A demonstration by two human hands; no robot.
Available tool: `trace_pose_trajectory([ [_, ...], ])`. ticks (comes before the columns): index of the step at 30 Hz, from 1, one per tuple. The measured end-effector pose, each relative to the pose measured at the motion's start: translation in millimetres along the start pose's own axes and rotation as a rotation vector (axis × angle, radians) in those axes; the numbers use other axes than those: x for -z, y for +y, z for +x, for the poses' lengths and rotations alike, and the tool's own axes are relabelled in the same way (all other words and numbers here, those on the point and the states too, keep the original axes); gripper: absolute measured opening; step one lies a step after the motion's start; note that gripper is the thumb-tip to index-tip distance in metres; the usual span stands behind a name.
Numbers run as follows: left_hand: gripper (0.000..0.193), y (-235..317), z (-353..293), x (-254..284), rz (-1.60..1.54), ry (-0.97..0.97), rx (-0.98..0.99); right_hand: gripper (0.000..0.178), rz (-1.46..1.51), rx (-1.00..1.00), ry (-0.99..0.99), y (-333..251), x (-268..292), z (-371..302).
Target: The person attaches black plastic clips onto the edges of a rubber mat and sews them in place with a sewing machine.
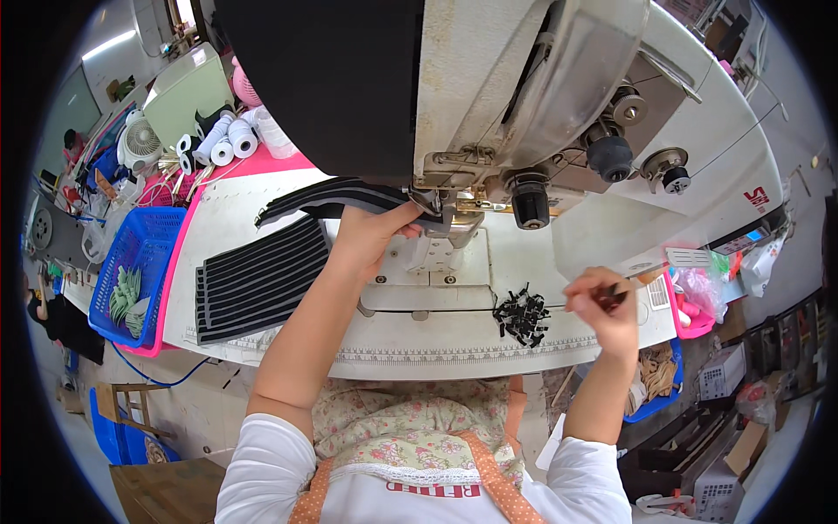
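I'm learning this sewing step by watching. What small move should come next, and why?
Probably bring the right hand over to the presser foot: it pinches a small black piece apart from the pile of black pieces, while the left hand presses the black strap at the foot.

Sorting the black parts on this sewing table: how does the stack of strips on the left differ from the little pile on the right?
The stack of strips holds long, flat bands laid side by side in neat order; the little pile is short bits heaped at random. The stack lies left of the left hand; the pile lies beside the right hand. Both are black.
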State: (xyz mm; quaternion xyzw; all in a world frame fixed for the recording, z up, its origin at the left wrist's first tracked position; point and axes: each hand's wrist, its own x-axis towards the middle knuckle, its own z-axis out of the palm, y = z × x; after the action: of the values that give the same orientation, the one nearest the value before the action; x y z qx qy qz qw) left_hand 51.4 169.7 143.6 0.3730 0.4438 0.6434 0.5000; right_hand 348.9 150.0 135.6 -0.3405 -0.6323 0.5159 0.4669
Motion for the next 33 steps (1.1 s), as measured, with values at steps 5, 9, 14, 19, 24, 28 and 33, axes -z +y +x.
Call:
trace_pose_trajectory([
  [5, 0.019, 5.1, 6.9, 5.7, 0.091, -0.082, 0.003, 0.013, 0.024, -0.045, -0.184, 5.4, -12.2, 4.8],
  [9, 0.019, 10.6, 7.7, 4.4, 0.174, -0.097, -0.015, 0.012, 0.054, -0.044, -0.209, 11.5, -12.8, 5.7],
  [14, 0.018, 10.5, 9.7, 4.5, 0.202, -0.128, -0.010, 0.012, 0.063, -0.069, -0.207, 14.0, -11.5, 1.6],
  [19, 0.019, 0.0, 4.2, 6.2, 0.141, -0.008, -0.031, 0.011, 0.111, -0.066, -0.226, 20.8, -22.7, -1.3],
  [24, 0.019, -35.3, -35.0, -0.5, 0.345, 0.127, -0.375, 0.010, 0.164, -0.124, -0.231, 28.3, -46.6, -0.1],
  [28, 0.030, -52.8, -64.8, -6.4, 0.684, 0.100, -0.397, 0.007, 0.291, -0.171, -0.068, 28.3, -78.1, 11.0],
  [33, 0.055, -53.2, -101.8, -15.2, 0.983, 0.191, 0.004, 0.004, 0.224, -0.187, 0.038, 39.1, -109.6, 14.7],
])
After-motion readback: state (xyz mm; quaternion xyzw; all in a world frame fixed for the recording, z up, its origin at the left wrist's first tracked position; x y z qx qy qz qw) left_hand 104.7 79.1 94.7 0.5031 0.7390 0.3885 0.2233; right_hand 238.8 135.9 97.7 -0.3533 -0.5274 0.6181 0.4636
